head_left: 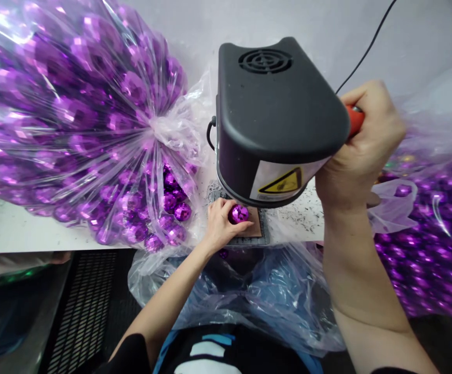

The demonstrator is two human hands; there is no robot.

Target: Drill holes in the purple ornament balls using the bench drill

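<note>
My left hand (221,222) pinches a shiny purple faceted ball (238,213) and holds it on a small brown pad (254,228) under the black machine head (272,119). My right hand (360,143) is closed around the machine's red handle (355,118) at its right side. The ball sits right below the machine's lower edge, near a yellow warning label (284,183).
A big clear plastic bag (73,119) full of purple balls lies on the white table (15,228) at left, its mouth spilling balls beside my left hand. Another heap of bagged purple balls (436,244) is at right. Clear plastic (249,296) drapes over my lap. A black cable (366,49) runs up the wall.
</note>
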